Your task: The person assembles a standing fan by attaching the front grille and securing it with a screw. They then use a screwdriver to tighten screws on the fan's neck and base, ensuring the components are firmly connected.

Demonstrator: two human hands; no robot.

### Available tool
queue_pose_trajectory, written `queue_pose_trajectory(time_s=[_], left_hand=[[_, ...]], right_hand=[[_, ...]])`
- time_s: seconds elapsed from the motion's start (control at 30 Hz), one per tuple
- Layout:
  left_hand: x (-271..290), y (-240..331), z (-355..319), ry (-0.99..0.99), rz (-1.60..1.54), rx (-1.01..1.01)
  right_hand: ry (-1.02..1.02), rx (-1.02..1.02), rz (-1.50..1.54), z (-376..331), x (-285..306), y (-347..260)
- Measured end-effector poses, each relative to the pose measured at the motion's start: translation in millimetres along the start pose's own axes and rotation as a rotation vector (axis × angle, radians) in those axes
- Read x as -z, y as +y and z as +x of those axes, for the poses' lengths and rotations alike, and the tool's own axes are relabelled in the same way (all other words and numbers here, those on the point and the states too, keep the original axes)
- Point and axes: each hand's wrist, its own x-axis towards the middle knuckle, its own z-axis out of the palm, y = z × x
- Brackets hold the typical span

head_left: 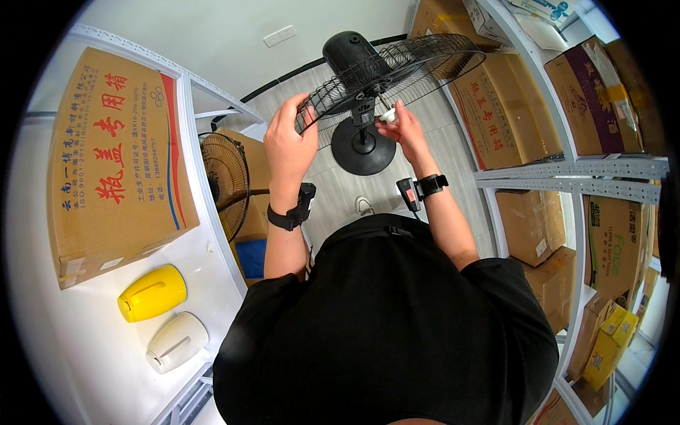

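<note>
Over the fan's round base point(363, 149), our left hand point(289, 138) clasps the wire guard point(386, 71) rim, right hand point(400, 127) pinching a small white knob point(388, 113) beside it — light, springy wire, best held by the rim.

The pedestal fan point(368, 92) stands on the floor. Left of it stands a second fan point(227, 180); further left, two jugs point(164, 317) lie on a shelf point(85, 368).
</note>
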Motion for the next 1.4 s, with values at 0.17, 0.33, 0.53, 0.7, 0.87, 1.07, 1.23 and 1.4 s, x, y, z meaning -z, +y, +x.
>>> queue_pose_trajectory(time_s=[0.17, 0.33, 0.53, 0.7, 0.87, 1.07, 1.23, 1.4], left_hand=[[-2, 1, 0, 0.0, 0.003, 0.006], [0, 0, 0, 0.001, -0.004, 0.009], [-1, 0, 0, -0.003, 0.012, -0.008], [-1, 1, -1, -0.006, -0.022, -0.008], [-1, 0, -2, 0.0, -0.004, -0.008], [-1, -2, -2, -0.01, 0.001, 0.008], [-1, 2, -2, -0.01, 0.004, -0.012], [-2, -3, -2, 0.003, 0.002, -0.015]], right_hand=[[0.23, 0.281, -0.114, 20, 9, 16], [0.086, 0.128, 0.0, 5, -5, 7], [0.061, 0.088, -0.058, -1, -10, 11], [0.274, 0.27, -0.114, 8, -1, 15], [0.143, 0.179, 0.041, 9, 6, 11], [0.033, 0.131, -0.065, -6, -12, 7], [0.168, 0.199, -0.129, 1, -8, 14], [0.198, 0.205, -0.003, 15, 7, 12]])
